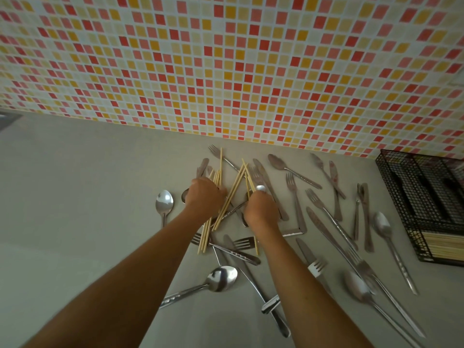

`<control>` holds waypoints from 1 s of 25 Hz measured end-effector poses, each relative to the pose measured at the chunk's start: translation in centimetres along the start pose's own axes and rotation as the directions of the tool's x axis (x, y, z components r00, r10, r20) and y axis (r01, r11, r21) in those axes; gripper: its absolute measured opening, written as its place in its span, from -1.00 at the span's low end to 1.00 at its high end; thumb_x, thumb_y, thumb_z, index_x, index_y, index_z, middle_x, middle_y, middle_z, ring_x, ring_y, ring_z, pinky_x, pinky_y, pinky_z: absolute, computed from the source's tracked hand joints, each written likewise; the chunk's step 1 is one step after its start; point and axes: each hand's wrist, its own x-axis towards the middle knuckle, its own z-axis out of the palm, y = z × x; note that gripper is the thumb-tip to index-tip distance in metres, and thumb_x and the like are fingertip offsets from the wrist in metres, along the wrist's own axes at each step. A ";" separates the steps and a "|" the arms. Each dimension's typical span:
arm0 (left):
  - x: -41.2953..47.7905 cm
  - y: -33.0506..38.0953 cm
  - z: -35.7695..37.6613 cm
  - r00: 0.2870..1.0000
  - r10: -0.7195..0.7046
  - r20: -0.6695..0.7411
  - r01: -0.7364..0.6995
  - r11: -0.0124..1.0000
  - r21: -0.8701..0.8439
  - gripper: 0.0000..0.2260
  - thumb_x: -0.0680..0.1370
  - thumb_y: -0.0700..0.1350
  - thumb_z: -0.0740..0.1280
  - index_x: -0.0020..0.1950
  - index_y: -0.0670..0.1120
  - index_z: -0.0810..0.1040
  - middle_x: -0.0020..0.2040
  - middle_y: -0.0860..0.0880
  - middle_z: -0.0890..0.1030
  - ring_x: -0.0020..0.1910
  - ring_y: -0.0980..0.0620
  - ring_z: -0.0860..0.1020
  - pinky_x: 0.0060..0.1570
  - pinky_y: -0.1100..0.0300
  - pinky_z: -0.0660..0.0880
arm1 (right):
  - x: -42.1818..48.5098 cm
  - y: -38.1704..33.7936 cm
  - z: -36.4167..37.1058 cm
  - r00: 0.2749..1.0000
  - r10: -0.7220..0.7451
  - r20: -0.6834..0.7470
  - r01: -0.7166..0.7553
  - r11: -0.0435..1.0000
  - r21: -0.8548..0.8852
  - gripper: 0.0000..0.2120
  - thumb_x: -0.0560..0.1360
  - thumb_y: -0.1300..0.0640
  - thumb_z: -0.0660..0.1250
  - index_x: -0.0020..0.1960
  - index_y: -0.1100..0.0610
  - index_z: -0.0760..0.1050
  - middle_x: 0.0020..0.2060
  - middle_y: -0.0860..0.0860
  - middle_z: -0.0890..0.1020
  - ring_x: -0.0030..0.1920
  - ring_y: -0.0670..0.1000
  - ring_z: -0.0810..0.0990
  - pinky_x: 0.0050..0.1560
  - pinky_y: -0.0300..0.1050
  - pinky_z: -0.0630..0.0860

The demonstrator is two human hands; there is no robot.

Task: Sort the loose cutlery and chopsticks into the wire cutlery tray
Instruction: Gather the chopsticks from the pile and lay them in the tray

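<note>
Chopsticks (pixel 234 187) sit in left hand (pixel 204 194) grip; right hand (pixel 261 209) fingers hidden.

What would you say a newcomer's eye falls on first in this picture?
The tiled wall of red, orange and yellow squares fills the upper half. Below it, on the grey counter, the left hand grips a bundle of chopsticks amid scattered cutlery, the right hand beside it. A wire tray sits at the right edge.

A grey counter (pixel 75 184) carries scattered forks (pixel 291 183), knives (pixel 319 223), spoons (pixel 164 200), loose chopsticks (pixel 231 194), and 1 black wire tray (pixel 401 197) at its right edge.
</note>
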 end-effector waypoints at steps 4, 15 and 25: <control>0.2 0.7 0.4 0.999 -0.027 0.042 0.021 0.992 0.120 -0.35 0.55 0.20 0.16 0.37 -0.33 0.29 0.22 -0.27 0.48 0.17 -0.14 0.52 0.05 0.13 0.50 | 0.4 -0.1 0.1 0.999 0.041 -0.023 -0.039 0.997 0.068 -0.71 0.60 0.28 -0.03 0.21 0.28 0.37 0.08 0.18 0.61 0.10 0.19 0.58 -0.17 -0.12 0.30; 0.9 2.6 0.1 0.996 0.024 0.087 -0.059 0.906 0.419 -0.67 0.59 -0.06 0.19 0.31 -0.15 0.46 0.24 -0.14 0.52 0.22 -0.09 0.51 0.00 0.12 0.48 | 0.8 -0.3 -2.0 0.998 -0.063 -0.026 0.063 0.998 0.015 -0.67 0.60 0.12 0.07 0.21 0.33 0.39 0.10 0.26 0.60 0.11 0.26 0.57 0.01 0.02 0.48; 1.1 2.6 -2.0 0.994 0.087 0.063 -0.103 0.935 0.338 -0.66 0.55 -0.22 0.20 0.33 -0.13 0.44 0.44 -0.03 0.33 0.25 -0.06 0.51 0.04 0.12 0.45 | 1.9 -0.1 -2.6 0.998 0.006 0.062 -0.038 0.844 0.535 -0.68 0.62 0.10 -0.02 0.27 0.19 0.35 -0.23 0.04 0.47 -0.41 -0.06 0.38 -0.46 -0.21 0.32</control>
